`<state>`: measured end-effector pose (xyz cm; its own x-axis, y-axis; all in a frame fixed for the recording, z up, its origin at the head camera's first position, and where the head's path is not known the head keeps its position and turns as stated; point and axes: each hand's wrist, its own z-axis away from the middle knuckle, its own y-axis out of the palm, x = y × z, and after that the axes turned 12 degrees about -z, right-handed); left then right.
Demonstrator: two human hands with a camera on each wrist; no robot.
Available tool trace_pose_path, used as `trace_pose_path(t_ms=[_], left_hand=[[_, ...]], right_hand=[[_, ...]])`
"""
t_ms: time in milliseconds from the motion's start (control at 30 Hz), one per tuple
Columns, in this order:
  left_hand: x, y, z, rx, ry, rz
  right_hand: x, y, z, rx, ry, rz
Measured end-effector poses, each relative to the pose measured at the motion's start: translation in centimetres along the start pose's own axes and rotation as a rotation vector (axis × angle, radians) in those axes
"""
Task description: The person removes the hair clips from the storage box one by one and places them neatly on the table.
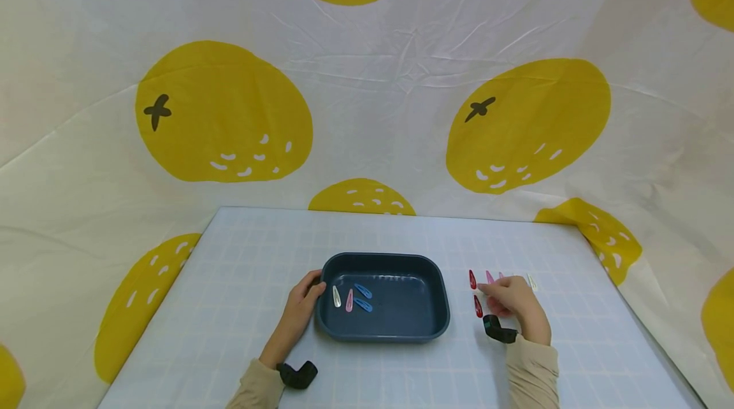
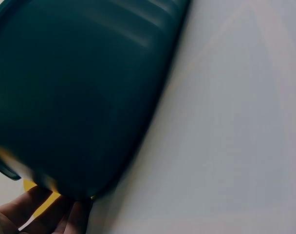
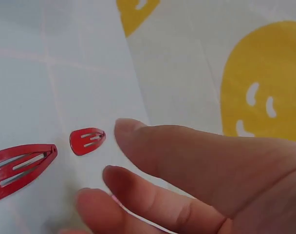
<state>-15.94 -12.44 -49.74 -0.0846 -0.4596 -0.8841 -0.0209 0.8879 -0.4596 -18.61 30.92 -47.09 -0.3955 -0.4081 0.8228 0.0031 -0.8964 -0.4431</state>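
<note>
A dark blue plastic tray [image 1: 390, 337] stands on the table, its wall filling much of the left wrist view. My left hand [image 1: 301, 301] grips its left side, thumb at the rim and fingers against the outer wall [image 2: 75, 97]. Inside lie a whitish snap hair clip [image 1: 336, 296], a pink one [image 1: 349, 301] and two blue ones [image 1: 363, 304]. Right of the tray my right hand [image 1: 510, 297] is by two red hair clips, a far one [image 3: 87, 141] and a near one [image 3: 24, 168]. Its thumb and forefinger stand apart with nothing pinched between their tips.
Pink hair clips [image 1: 490, 277] lie just behind my right hand, partly covered by it. A pale clip [image 1: 532, 282] lies farther right. The table [image 1: 246, 256] has a pale checked cover and meets a cloth backdrop [image 1: 373, 109] with yellow fruit shapes.
</note>
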Motion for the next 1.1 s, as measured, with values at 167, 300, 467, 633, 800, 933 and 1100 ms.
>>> trace_pose_path(t_ms=[167, 300, 467, 633, 800, 933, 1100], left_hand=[[-0.3, -0.1, 0.2, 0.004, -0.007, -0.002], [-0.3, -0.1, 0.2, 0.003, -0.001, -0.001], [0.2, 0.1, -0.1, -0.002, -0.005, 0.0], [2.0, 0.8, -0.6, -0.024, -0.004, 0.013], [-0.1, 0.0, 0.1, -0.011, -0.003, -0.006], [-0.8, -0.2, 0.4, -0.007, -0.011, -0.011], [-0.6, -0.2, 0.4, -0.013, -0.012, -0.003]], right_hand=[[0.3, 0.0, -0.3, -0.042, -0.056, -0.047], [0.7, 0.2, -0.2, -0.056, -0.1, -0.076], [1.9, 0.6, 0.2, -0.068, -0.126, -0.126], [3.3, 1.0, 0.5, -0.08, -0.158, -0.195], [4.9, 1.7, 1.6, -0.085, -0.238, -0.247], [6.4, 2.6, 2.5, -0.062, -0.315, -0.272], [8.3, 4.1, 3.1, 0.012, -0.401, -0.238]])
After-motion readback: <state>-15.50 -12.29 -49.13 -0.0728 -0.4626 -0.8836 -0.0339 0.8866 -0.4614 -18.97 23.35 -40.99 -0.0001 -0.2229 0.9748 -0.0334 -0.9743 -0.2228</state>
